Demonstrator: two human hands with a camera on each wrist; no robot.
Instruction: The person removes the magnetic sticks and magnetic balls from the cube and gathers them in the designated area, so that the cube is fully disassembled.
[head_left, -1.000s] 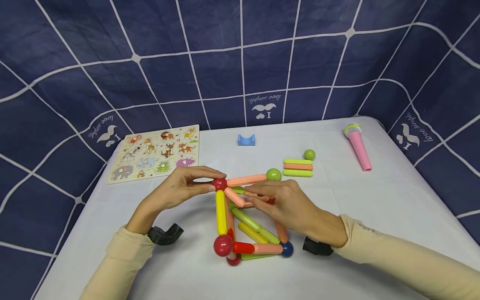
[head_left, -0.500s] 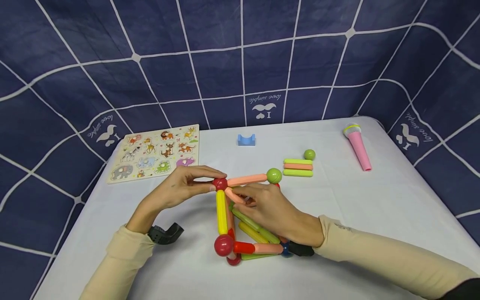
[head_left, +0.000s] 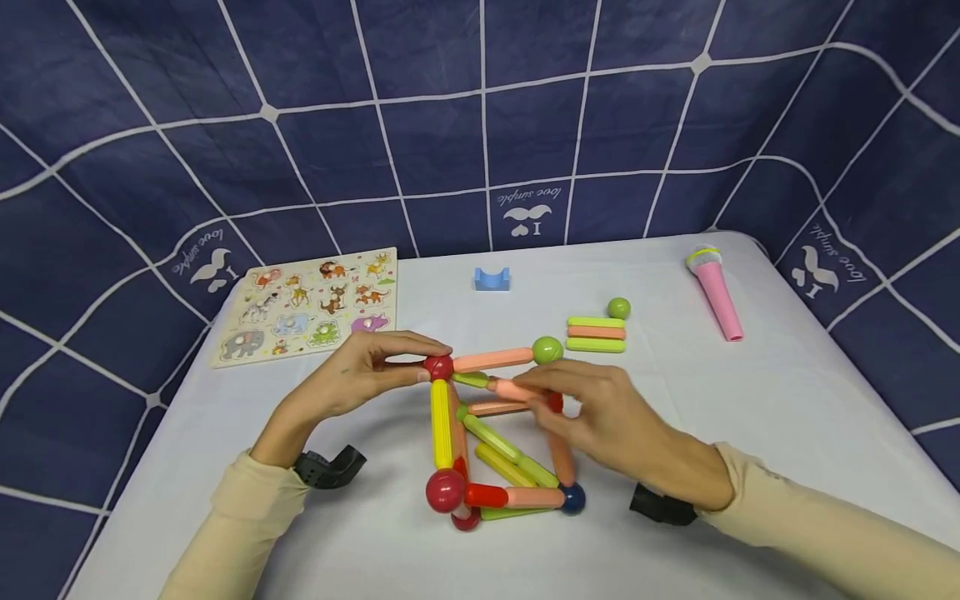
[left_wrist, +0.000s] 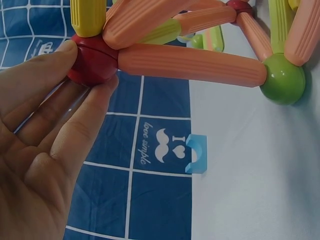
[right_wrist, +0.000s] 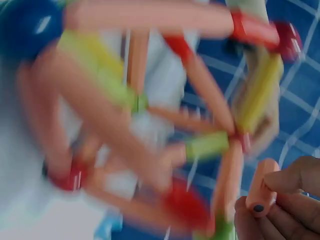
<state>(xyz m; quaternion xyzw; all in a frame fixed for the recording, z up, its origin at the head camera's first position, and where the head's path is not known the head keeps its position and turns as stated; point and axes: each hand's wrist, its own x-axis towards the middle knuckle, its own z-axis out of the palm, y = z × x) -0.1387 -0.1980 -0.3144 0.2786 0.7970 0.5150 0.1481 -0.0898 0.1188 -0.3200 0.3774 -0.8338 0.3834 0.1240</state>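
Observation:
A frame of magnetic rods and balls stands at the middle of the table. My left hand (head_left: pixel 363 375) pinches a red ball (head_left: pixel 438 367) at its upper left corner, with the thumb and fingers on it in the left wrist view. From that ball run a yellow rod (head_left: pixel 442 425) and an orange rod (head_left: pixel 492 360) that reaches a green ball (head_left: pixel 547 350). My right hand (head_left: pixel 607 417) pinches a short orange rod (right_wrist: pixel 263 185) between thumb and fingers. The rod's dark end shows in the right wrist view, apart from the frame, which is blurred there.
An animal puzzle board (head_left: pixel 311 308) lies at the left, and a blue cradle-shaped block (head_left: pixel 492 280) at the back. Three loose rods (head_left: pixel 596 333) and a small green ball (head_left: pixel 618 308) lie behind the frame. A pink toy microphone (head_left: pixel 717 296) is at the far right.
My right hand moved left to the short orange rod at the red ball, then back right with the rod now off the ball. The left hand stayed on the ball.

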